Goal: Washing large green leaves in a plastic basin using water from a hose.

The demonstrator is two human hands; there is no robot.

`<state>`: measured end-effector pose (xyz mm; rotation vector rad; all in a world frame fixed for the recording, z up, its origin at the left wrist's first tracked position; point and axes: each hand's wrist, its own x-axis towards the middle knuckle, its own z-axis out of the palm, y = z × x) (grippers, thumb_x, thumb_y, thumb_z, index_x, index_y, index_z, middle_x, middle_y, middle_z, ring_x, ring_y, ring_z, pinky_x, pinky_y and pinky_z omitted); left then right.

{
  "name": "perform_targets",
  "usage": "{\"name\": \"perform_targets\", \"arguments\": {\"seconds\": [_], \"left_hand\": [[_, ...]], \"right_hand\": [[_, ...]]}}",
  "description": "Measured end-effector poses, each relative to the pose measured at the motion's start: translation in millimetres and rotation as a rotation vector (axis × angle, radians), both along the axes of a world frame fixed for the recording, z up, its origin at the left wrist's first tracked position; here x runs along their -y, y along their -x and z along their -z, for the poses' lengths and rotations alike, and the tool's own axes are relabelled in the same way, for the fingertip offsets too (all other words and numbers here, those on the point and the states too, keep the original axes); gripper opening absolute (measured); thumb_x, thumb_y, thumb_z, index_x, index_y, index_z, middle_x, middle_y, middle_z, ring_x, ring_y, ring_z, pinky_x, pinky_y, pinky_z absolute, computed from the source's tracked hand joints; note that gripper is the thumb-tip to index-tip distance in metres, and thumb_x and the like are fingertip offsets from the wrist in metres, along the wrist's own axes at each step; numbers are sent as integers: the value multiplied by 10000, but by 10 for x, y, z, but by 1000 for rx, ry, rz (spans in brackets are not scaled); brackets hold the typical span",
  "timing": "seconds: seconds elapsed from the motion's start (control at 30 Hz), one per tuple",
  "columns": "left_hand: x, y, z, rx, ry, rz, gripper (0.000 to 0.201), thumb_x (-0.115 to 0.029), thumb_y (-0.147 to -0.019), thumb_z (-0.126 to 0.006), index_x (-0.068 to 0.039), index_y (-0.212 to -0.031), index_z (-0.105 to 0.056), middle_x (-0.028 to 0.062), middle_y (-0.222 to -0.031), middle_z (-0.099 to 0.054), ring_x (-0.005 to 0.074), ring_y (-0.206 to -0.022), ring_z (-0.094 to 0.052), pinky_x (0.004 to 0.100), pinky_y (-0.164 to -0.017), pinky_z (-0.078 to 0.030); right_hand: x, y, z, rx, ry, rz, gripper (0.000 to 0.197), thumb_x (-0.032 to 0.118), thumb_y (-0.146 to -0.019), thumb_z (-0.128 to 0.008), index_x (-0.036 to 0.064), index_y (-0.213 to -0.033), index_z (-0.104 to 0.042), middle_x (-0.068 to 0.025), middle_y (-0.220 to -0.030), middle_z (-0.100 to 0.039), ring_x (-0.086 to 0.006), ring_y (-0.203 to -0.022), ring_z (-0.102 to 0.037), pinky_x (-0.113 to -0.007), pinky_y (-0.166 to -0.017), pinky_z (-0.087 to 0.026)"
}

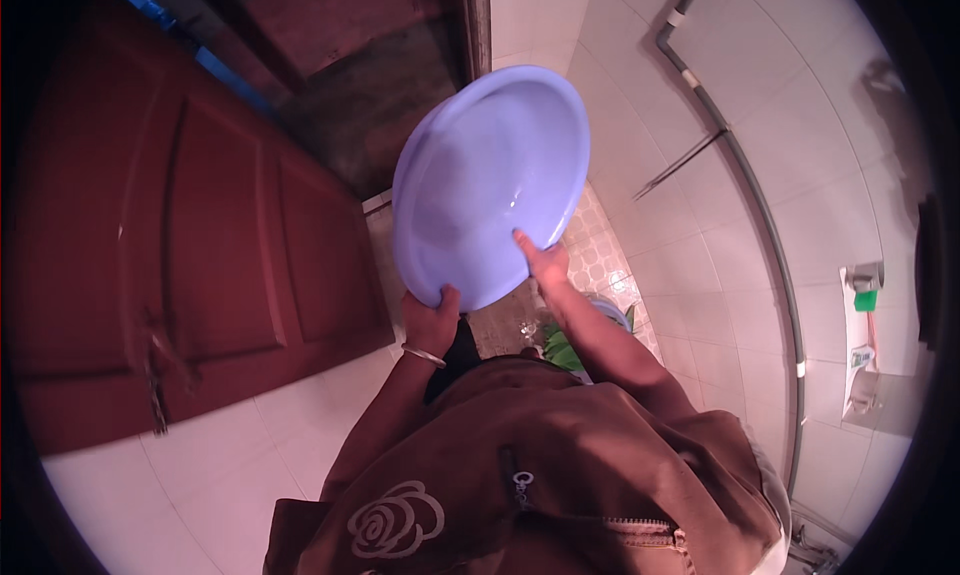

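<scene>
A light purple plastic basin (480,180) is held up in front of me, tilted so that its hollow inside shows. My left hand (432,320), with a bangle (424,355) at the wrist, is closed on the basin's near left rim, its thumb over the edge. On the near right rim, my right hand (545,263) grips with the thumb pressed on the inner wall and the other fingers hidden beneath. The basin's inside looks shiny, and I see no object in it. Green leaves (562,349) show low down, partly hidden behind my right forearm.
A reddish-brown wooden door (220,245) stands at the left beside a dark doorway (370,85). Along the tiled right wall runs a grey pipe (745,175). A small shelf (862,375) with toiletries is at the far right. The tiled floor (598,250) shows beyond the basin.
</scene>
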<state>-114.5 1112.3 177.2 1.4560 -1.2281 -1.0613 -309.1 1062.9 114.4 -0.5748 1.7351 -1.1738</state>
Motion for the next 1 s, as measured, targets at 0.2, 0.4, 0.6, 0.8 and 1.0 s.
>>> {"name": "perform_targets", "arguments": {"seconds": [0.2, 0.4, 0.6, 0.8, 1.0], "left_hand": [[1126, -431, -176, 36, -135, 14, 223, -128, -779, -570, 56, -897, -524, 96, -662, -588, 158, -562, -605, 276, -477, -465], [2352, -921, -105, -32, -77, -65, 141, -44, -816, -493, 60, -907, -521, 117, -743, -582, 216, -682, -602, 334, -597, -460], [2946, -1010, -404, 257, 343, 15, 168, -46, -820, -534, 44, -961, -547, 99, -851, -581, 196, -757, -564, 309, -701, -454], [3534, -907, -607, 243, 347, 39, 369, -33, -799, -529, 63, -1142, -436, 163, -891, -569, 260, -807, -585, 322, -726, -460], [3973, -727, -740, 336, 334, 155, 411, -28, -801, -538, 72, -1184, -427, 192, -845, -577, 304, -712, -603, 342, -649, -475]], "right_hand": [[1602, 116, 108, -415, 92, -63, 425, 368, -826, -622, -54, -873, -623, -131, -770, -658, -193, -727, -626, -324, -690, -487], [2450, -377, -62, 36, 324, -211, 402, 137, -825, -601, -13, -1141, -404, -115, -974, -562, -165, -812, -567, -288, -681, -468], [3061, -581, -162, 295, 244, -149, 356, 47, -813, -542, 52, -1124, -369, -71, -969, -497, -136, -808, -506, -274, -672, -429], [3900, -570, -226, 533, 485, -64, 421, 14, -807, -498, 44, -1207, -373, -100, -1094, -520, -206, -1031, -506, -337, -903, -400], [4267, -484, -471, 714, 607, 21, 394, 18, -797, -469, 9, -1187, -419, -107, -1129, -521, -218, -1069, -489, -338, -943, -373]]}}
